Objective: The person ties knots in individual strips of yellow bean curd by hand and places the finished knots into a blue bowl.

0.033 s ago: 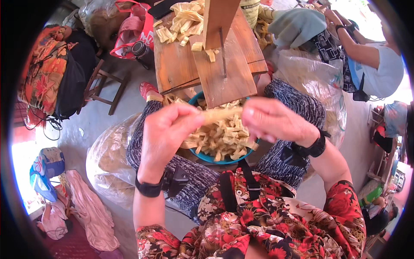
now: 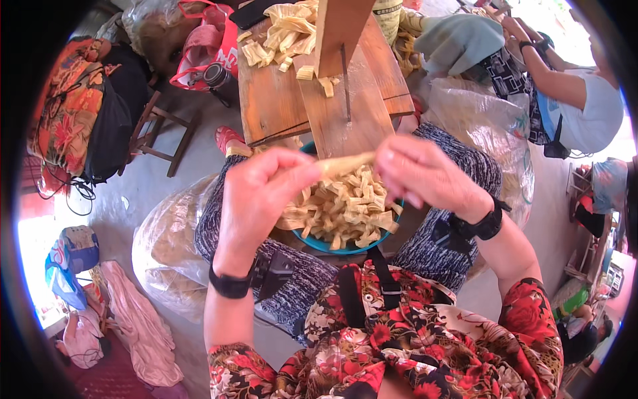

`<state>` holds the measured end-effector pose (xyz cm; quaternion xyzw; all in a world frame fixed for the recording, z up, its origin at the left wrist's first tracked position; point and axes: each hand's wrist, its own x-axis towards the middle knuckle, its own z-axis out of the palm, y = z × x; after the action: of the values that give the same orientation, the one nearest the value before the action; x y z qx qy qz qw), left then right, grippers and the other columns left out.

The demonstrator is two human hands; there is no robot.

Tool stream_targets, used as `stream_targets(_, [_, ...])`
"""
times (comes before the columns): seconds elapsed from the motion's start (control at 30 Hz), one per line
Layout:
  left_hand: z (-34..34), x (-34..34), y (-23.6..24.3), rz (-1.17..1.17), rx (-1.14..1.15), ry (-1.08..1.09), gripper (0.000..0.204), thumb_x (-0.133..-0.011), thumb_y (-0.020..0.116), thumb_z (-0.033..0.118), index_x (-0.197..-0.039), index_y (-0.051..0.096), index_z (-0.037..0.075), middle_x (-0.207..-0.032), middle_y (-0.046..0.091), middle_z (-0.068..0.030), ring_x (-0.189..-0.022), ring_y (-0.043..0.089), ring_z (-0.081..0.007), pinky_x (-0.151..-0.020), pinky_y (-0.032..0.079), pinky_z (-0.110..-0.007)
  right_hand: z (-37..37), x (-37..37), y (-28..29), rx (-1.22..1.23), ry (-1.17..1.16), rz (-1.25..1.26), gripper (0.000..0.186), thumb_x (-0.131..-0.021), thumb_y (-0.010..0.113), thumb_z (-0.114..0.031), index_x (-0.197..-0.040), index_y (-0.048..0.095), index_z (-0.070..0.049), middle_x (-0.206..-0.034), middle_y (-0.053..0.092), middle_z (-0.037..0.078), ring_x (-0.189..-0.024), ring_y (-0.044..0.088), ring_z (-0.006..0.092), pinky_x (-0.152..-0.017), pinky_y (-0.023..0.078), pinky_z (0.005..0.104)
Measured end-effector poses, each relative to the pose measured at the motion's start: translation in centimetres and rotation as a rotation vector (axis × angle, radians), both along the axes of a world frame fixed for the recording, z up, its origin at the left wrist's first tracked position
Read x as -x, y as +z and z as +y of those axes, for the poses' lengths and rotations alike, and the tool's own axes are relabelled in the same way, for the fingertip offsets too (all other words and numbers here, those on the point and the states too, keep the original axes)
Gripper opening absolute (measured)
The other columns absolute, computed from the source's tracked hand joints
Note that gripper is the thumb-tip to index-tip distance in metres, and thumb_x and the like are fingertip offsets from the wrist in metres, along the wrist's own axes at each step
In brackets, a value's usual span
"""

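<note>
A: Quick: where's the pale strip (image 2: 347, 164) rel. to the blue basin (image 2: 342, 251)?
B: Over the basin's far half, stretched btwn both hands. Exact ht. above it, can't tell.
A: Grip?
B: L hand (image 2: 256, 189) pinches the strip's L end, thumb against fingers. R hand (image 2: 428, 176) has the R end, also pinched; its fingertips are a bit blurred, so can't tell how much strip is hidden in there.
A: Long axis?
B: Side to side across the basin, R end tipped slightly away from the basin's near rim. So strip lies R of the L grip & L of the R grip.
A: Nearer hand?
B: Neither: one per end, approx. equal either side of the basin's middle.
A: Else near the basin?
B: Short pale pieces (image 2: 345, 209) heaped in it. Wooden board (image 2: 339, 130) at its far side, w/ a thin dark rod (image 2: 346, 83) farther up, approx. crosswise to the strip. Beyond basin, a pale pile (image 2: 287, 30) on the wooden bench (image 2: 266, 103). Plastic bags (image 2: 166, 253) L & R of basin.
</note>
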<state>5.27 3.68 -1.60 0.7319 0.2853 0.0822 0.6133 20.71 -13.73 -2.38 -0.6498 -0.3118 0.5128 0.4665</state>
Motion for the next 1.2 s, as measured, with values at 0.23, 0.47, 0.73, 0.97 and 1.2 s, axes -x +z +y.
stream_targets(0.23, [1.4, -5.3, -2.8, -0.141, -0.311, 0.145, 0.017, -0.078, 0.065, 0.017, -0.078, 0.065, 0.0, -0.059, 0.059, -0.0025, -0.056, 0.05, -0.0034, -0.052, 0.041, -0.021, 4.4, -2.3, -2.0, -0.278, -0.307, -1.065, 0.014, -0.081, 0.056, -0.017, -0.081, 0.054, -0.003, -0.066, 0.058, 0.013, -0.055, 0.058, 0.0271, -0.048, 0.044, 0.0344])
stream_targets(0.47, [-0.5, -3.2, -1.2, -0.163, -0.121, 0.093, 0.015, -0.082, 0.063, 0.016, -0.086, 0.064, 0.001, -0.067, 0.056, 0.0035, -0.059, 0.044, -0.0005, -0.049, 0.034, -0.016, 2.3, -0.7, 0.0, -0.242, -0.291, -0.97, 0.035, -0.08, 0.061, -0.038, -0.075, 0.065, -0.004, -0.074, 0.06, 0.01, -0.067, 0.059, 0.0239, -0.059, 0.046, 0.0316])
stream_targets(0.73, [-1.6, 1.8, 0.5, -0.085, 0.237, -0.267, 0.016, -0.082, 0.063, 0.017, -0.09, 0.065, 0.003, -0.074, 0.06, -0.0004, -0.06, 0.051, -0.0045, -0.054, 0.039, -0.017, -0.4, 1.8, 0.4, -0.417, -0.541, 0.091, 0.023, -0.092, 0.048, -0.019, -0.087, 0.054, 0.002, -0.074, 0.06, 0.005, -0.067, 0.061, 0.0113, -0.058, 0.049, 0.0219])
stream_targets(0.97, [-3.2, 0.2, 0.4, -0.054, -0.117, -0.348, 0.022, -0.079, 0.061, 0.019, -0.073, 0.06, -0.002, -0.079, 0.06, -0.0042, -0.072, 0.053, -0.0104, -0.066, 0.043, -0.027, -1.5, 7.1, 0.8, -0.801, -0.288, -0.659, 0.007, -0.083, 0.054, -0.001, -0.078, 0.053, 0.003, -0.071, 0.057, 0.011, -0.056, 0.057, 0.022, -0.049, 0.045, 0.0274])
stream_targets(1.2, [-4.7, 1.0, -0.5, -0.169, 0.614, -0.082, 0.01, -0.077, 0.056, -0.003, -0.085, 0.055, 0.002, -0.09, 0.06, -0.0054, -0.081, 0.057, -0.0105, -0.073, 0.045, -0.023, -1.1, 6.8, -3.1, -0.362, -0.468, -0.588, 0.01, -0.086, 0.057, -0.009, -0.083, 0.051, -0.001, -0.067, 0.055, 0.006, -0.054, 0.054, 0.01, -0.047, 0.042, 0.0227])
